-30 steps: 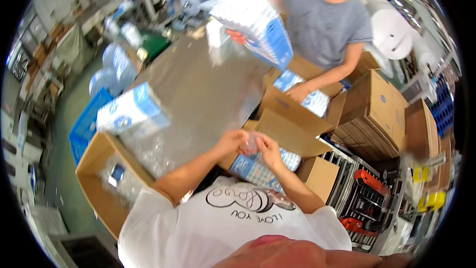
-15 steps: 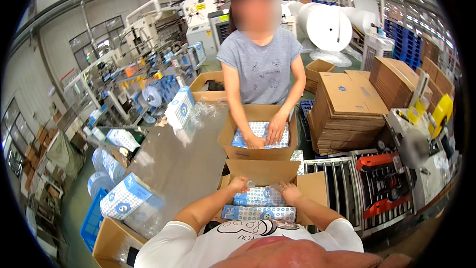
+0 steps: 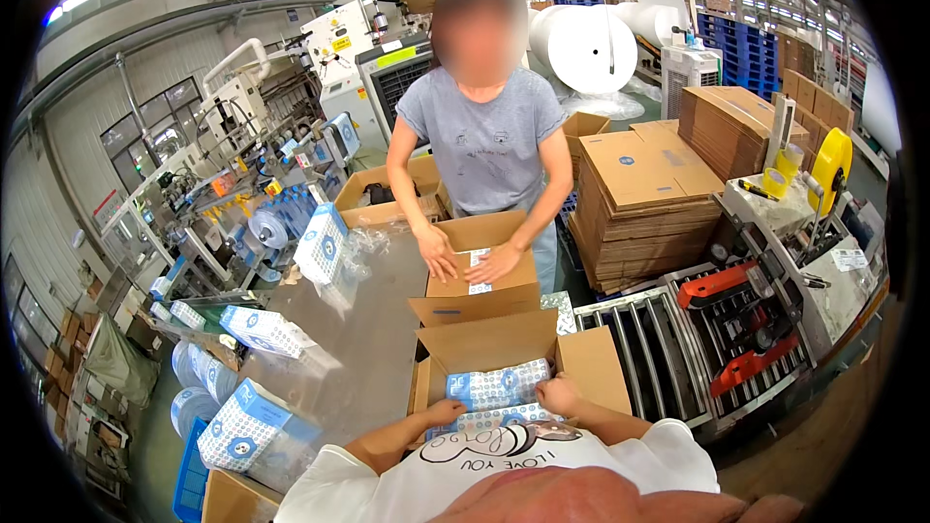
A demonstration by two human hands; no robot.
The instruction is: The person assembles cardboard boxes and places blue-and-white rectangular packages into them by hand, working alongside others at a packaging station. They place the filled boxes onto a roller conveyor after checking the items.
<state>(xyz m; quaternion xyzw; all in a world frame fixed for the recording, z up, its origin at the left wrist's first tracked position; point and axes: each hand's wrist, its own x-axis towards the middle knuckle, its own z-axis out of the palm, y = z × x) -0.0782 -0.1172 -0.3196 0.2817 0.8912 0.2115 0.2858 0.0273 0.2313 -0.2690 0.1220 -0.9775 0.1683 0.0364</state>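
Observation:
In front of me stands an open cardboard carton [image 3: 489, 339] with its flaps raised. Blue-and-white patterned packs lie inside, a far pack [image 3: 497, 385] and a near pack [image 3: 484, 420]. My left hand [image 3: 446, 414] is closed at the left end of the packs. At the right end of the far pack, my right hand [image 3: 556, 393] is curled shut. What either hand's fingers grip is too hidden to make out.
Across from me a co-worker presses the flaps of a second carton [image 3: 455, 276]. A roller conveyor [image 3: 625, 344] with a red-railed machine [image 3: 722, 292] lies right, flat cartons [image 3: 649, 223] beyond. Bagged patterned packs [image 3: 244, 431] stand left of the metal table [image 3: 334, 368].
My hands have moved from the far part of the carton down toward me, to the packs' ends. The co-worker's carton flaps have folded over its packs. The view has shifted slightly.

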